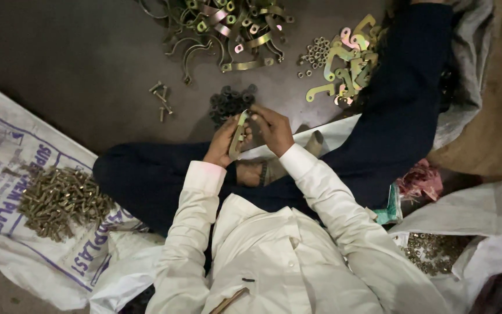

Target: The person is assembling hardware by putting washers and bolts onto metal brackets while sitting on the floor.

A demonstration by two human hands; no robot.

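Note:
I sit cross-legged on the floor in a white shirt and dark trousers. My left hand [223,143] holds a curved brass-coloured metal clamp [238,135] upright in front of me. My right hand [273,129] pinches the clamp's upper end with its fingertips; whether a small part is between them is too small to tell. Just beyond my hands lies a small heap of dark nuts [229,103].
A pile of curved metal clamps [228,29] lies far ahead, flat yellowish brackets [350,58] and small nuts [316,53] to the right. A few loose bolts [161,97] lie on the floor. A heap of bolts [59,200] rests on a white printed sack [7,145] at left.

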